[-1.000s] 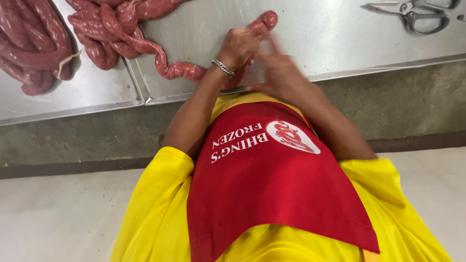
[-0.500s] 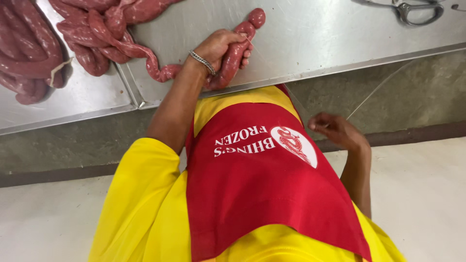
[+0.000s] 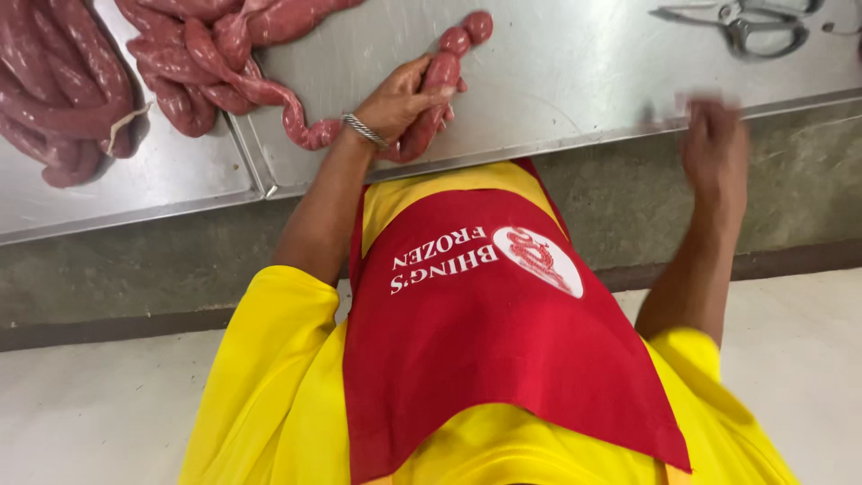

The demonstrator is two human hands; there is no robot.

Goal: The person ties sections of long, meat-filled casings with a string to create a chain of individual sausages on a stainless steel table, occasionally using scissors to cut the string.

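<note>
Steel table (image 3: 575,99) over pale floor (image 3: 90,413); scissors (image 3: 745,27) far right. My left hand (image 3: 404,99) grips sausage (image 3: 431,99); right hand (image 3: 714,144) blurred, grip unclear.

Steel worktop (image 3: 575,99), grey concrete base (image 3: 135,278), pale floor (image 3: 99,404), soft light
</note>
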